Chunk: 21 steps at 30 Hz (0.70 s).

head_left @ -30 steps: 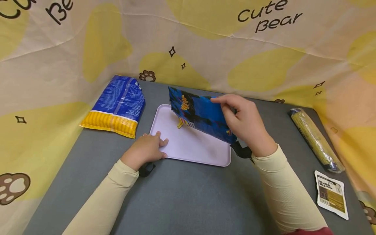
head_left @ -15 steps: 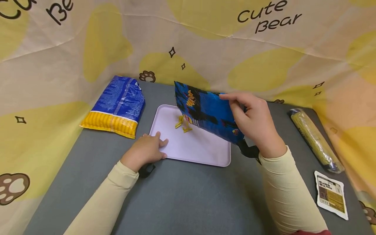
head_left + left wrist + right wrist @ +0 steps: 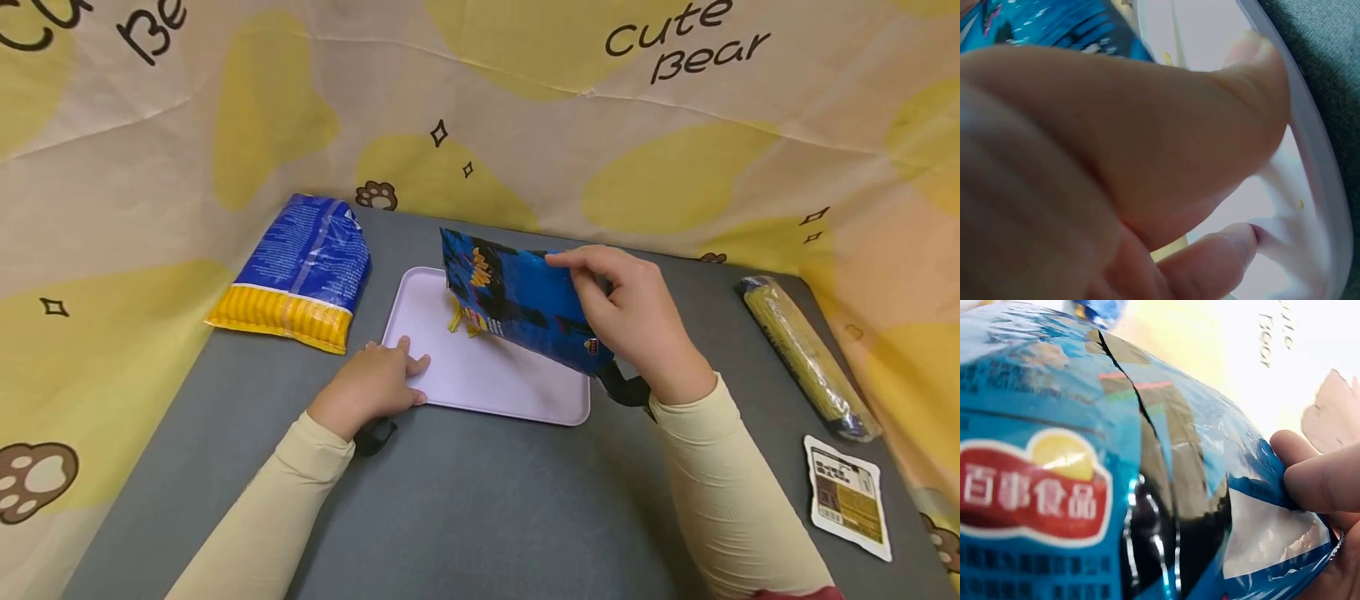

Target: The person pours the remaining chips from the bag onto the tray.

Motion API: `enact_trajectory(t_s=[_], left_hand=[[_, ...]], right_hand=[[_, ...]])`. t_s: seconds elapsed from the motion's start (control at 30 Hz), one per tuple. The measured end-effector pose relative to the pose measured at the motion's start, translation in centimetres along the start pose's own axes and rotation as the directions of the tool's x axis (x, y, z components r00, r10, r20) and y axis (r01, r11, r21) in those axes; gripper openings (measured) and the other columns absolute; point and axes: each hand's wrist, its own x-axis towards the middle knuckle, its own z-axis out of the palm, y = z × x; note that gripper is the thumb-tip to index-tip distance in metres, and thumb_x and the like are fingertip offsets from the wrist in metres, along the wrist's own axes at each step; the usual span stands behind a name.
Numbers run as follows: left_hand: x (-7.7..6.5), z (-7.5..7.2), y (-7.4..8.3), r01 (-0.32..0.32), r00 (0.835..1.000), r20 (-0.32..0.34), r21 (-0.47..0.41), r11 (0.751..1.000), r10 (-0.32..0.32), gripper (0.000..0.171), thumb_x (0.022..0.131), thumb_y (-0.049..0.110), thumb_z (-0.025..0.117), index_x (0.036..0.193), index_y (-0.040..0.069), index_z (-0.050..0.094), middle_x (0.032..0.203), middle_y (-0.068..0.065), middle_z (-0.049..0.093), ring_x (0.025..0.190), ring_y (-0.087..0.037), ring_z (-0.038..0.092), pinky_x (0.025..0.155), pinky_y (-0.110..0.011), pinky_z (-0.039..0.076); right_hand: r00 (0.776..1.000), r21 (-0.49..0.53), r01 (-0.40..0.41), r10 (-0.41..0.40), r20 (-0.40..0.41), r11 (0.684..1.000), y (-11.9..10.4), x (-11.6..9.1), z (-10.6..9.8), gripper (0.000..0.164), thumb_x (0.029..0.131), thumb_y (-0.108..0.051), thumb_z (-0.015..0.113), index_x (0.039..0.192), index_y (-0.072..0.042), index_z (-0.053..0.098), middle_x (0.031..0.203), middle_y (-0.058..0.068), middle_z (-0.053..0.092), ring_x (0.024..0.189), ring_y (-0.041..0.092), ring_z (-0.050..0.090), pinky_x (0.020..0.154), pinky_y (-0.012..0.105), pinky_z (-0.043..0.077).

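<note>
The right hand (image 3: 630, 312) grips the right end of a dark blue snack bag (image 3: 525, 302), tilted above the far right part of a pale lilac tray (image 3: 465, 383). Yellow snack pieces (image 3: 454, 317) show by the bag's left end — partly hidden by it. The left hand (image 3: 371, 379), fingers spread, rests on the tray's left near corner. On the grey surface (image 3: 480, 500), a blue-and-yellow bag (image 3: 300, 267) lies far left; a long clear-wrapped packet (image 3: 810, 358) and, nearer, a white-edged pouch (image 3: 849, 497) lie right.
</note>
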Motion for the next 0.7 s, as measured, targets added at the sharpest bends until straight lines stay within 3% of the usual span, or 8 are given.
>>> enact_trajectory(t_s=[0.17,0.37,0.43,0.6,0.7], left_hand=[[-0.1,0.0,0.0,0.008,1.000,0.007,-0.006,1.000,-0.008,0.059,0.097,0.029,0.077,0.151,0.015,0.060,0.164,-0.029,0.036,0.142,-0.070,0.030,0.116,-0.075,0.025],[0.1,0.1,0.0,0.005,1.000,0.014,-0.006,1.000,-0.005,0.058,0.097,0.029,0.076,0.151,0.015,0.060,0.164,-0.029,0.036,0.143,-0.069,0.029,0.117,-0.074,0.025],[0.2,0.1,0.0,0.004,1.000,0.012,-0.005,1.000,-0.004,0.058,0.097,0.029,0.076,0.151,0.015,0.060,0.164,-0.029,0.036,0.143,-0.069,0.029,0.118,-0.074,0.024],[0.2,0.1,0.0,0.007,1.000,0.008,-0.004,1.000,-0.007,0.058,0.097,0.029,0.076,0.152,0.015,0.060,0.164,-0.029,0.035,0.142,-0.070,0.029,0.117,-0.074,0.025],[0.2,0.1,0.0,0.013,1.000,0.008,-0.011,1.000,-0.013,0.059,0.098,0.029,0.076,0.152,0.016,0.059,0.165,-0.028,0.035,0.143,-0.069,0.028,0.118,-0.074,0.024]], right_hand=[[0.998,0.004,-0.002,0.002,-0.057,1.000,-0.2,0.1,-0.6,0.033,0.109,-0.012,0.055,0.125,-0.024,0.081,0.089,-0.002,0.069,0.054,0.019,0.042,0.053,0.031,0.038],[0.996,0.038,-0.023,0.020,0.086,0.999,0.4,-0.4,1.0,0.031,0.110,-0.011,0.055,0.127,-0.020,0.079,0.118,-0.002,0.073,0.038,0.011,0.053,0.047,0.032,0.049],[0.995,0.038,-0.018,0.014,0.097,0.999,0.4,-0.5,1.0,0.031,0.110,-0.010,0.055,0.127,-0.020,0.079,0.123,-0.002,0.073,0.039,0.010,0.052,0.047,0.032,0.049],[1.000,0.011,-0.001,0.001,-0.012,1.000,-0.3,-0.1,-0.7,0.031,0.110,-0.012,0.055,0.126,-0.022,0.080,0.102,-0.002,0.073,0.049,0.015,0.045,0.051,0.030,0.041],[0.998,0.015,-0.005,0.006,-0.066,1.000,-0.5,-0.1,-1.5,0.032,0.109,-0.013,0.056,0.125,-0.024,0.081,0.103,-0.005,0.073,0.056,0.018,0.043,0.054,0.030,0.037]])
